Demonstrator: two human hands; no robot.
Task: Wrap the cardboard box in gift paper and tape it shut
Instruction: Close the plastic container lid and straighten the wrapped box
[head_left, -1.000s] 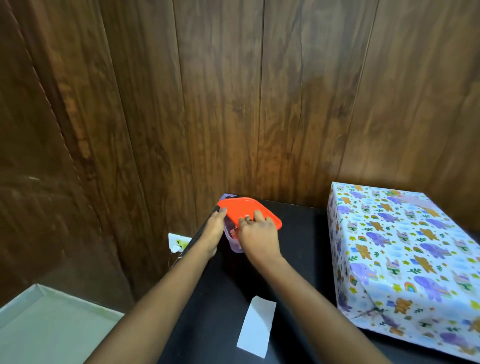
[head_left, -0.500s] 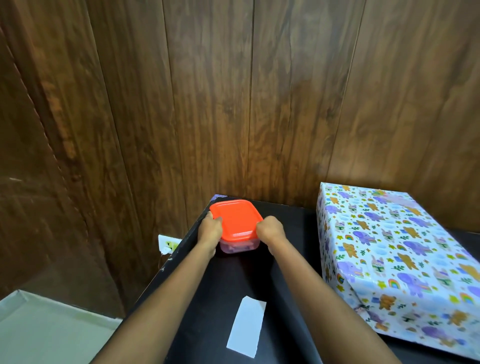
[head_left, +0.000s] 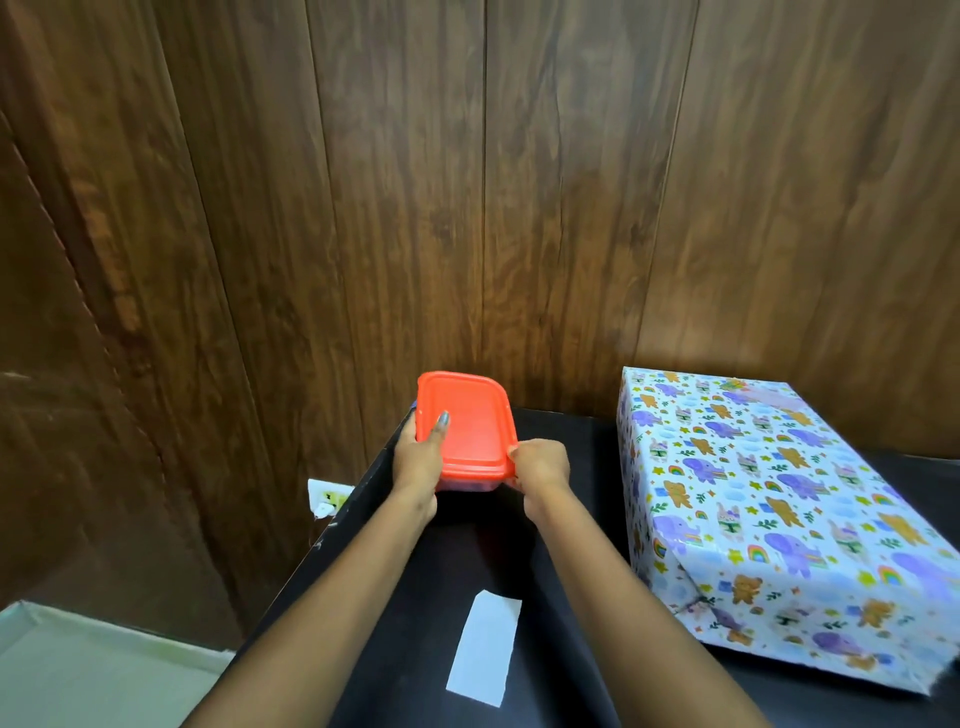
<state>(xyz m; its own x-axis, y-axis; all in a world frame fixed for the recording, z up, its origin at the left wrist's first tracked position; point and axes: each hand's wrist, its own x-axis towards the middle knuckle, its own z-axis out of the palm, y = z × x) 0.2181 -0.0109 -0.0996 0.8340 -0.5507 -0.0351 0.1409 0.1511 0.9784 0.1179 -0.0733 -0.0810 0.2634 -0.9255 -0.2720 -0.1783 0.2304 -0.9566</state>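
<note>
Left fingers: the thumb (head_left: 442, 423) lies flat on top of the orange lid (head_left: 470, 410), nail up. The other fingers wrap round the left side, out of my sight.
Right fingers: curled tight, with the thumb tip (head_left: 513, 451) against the lid's near right corner. The rest are tucked under the rim, so I cannot tell how they lie.
Hands: the left hand (head_left: 415, 465) and right hand (head_left: 540, 465) grip the container (head_left: 470, 486) from opposite sides.
Container: a clear body shows as a thin band under the lid, between the two palms. Whether it rests on the table or is raised, I cannot tell.
Table (head_left: 571, 525): black, spreading out beneath the wrists and forearms.
White strip (head_left: 485, 647): flat on the table, back from the fingers toward the person, between the forearms and touching neither.
Wrapped box (head_left: 769, 509): on the table to the right of the right fingers, apart from them. It is fully covered in pale paper printed with elephants, bears and rainbows, its near end folded into a pointed flap.
Wall (head_left: 467, 182): dark wood panels just beyond the fingertips.
Socket (head_left: 324, 496): white, low on the wall, left of the left fingers, past the table edge.
</note>
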